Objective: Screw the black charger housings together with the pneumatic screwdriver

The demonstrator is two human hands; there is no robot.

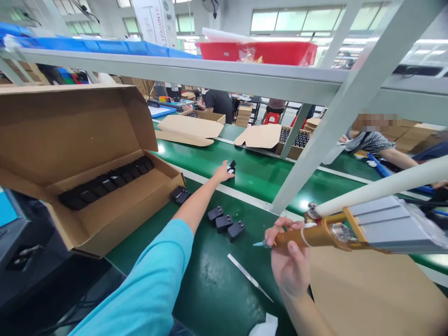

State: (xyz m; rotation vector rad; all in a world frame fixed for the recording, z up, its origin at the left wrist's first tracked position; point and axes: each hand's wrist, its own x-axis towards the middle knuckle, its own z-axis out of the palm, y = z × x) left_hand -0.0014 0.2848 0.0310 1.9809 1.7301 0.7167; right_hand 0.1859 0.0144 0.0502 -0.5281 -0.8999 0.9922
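My left hand (221,172) reaches far out over the green conveyor belt, its fingers closed around a small black power adapter (232,169). A white patch shows on that adapter. Closer to me, several black adapters (224,223) with metal pins lie on the green bench, and more (180,195) sit beside the open box. On the right, my right hand (289,252) is wrapped round a brown-barrelled tool (318,235) with a pale blue tapered tip and a grey finned body. The tip points left, apart from the adapters.
An open cardboard box (140,210) with a row of black adapters stands left. A thin metal file-like tool (249,276) lies on the bench. A grey slanted post (315,135) and overhead shelf (175,66) cross the view. A co-worker (376,140) is at right.
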